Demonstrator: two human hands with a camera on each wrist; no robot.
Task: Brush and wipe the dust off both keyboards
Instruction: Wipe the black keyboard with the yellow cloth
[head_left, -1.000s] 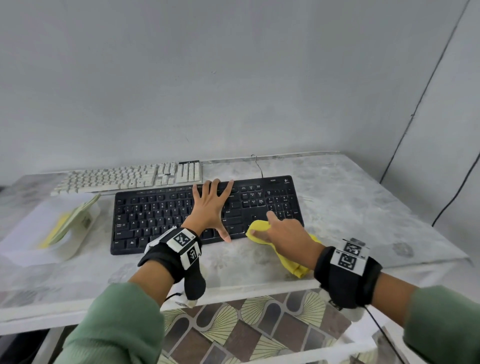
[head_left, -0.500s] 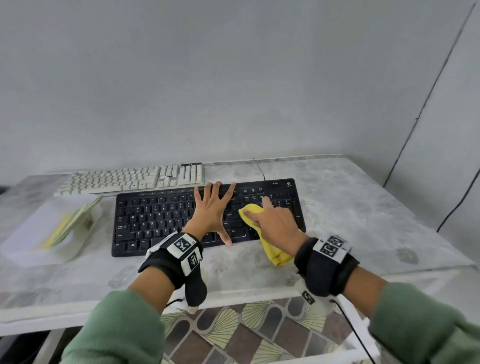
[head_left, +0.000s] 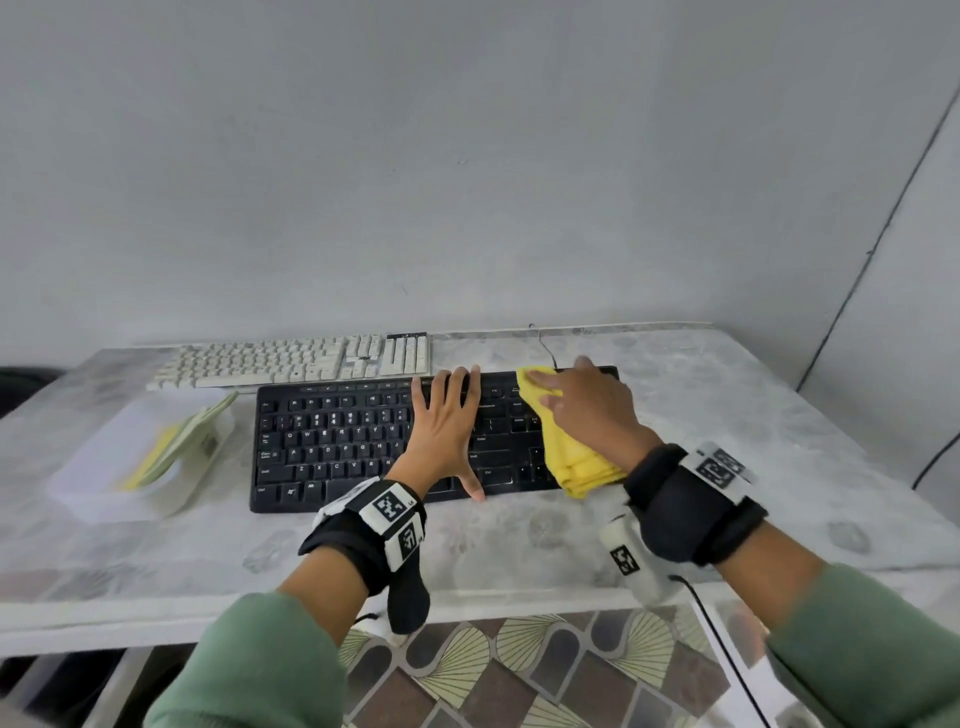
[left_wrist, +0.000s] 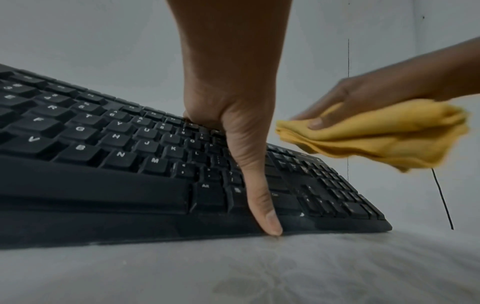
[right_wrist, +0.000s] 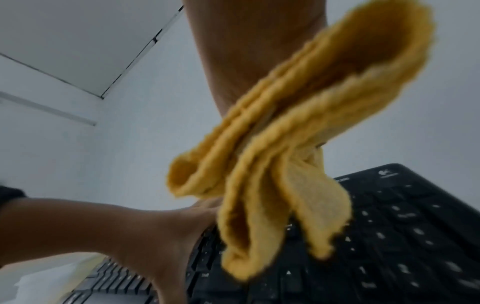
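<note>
Your left hand (head_left: 441, 426) lies flat, fingers spread, on the middle keys of the black plastic keyboard (head_left: 332, 441) on the grey marbled table (head_left: 727, 415). Your right hand (head_left: 587, 410) grips the folded yellow cloth (head_left: 569, 457) over its far right corner. The white keyboard (head_left: 291, 361) lies just behind.

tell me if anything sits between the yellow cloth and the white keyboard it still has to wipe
Nothing visible blocks it. The yellow cloth, held by the right hand, is at the black keyboard's far right end. The white keyboard lies just behind, to the left, its keys uncovered. The left hand rests flat on the black keys beside that path.
</note>
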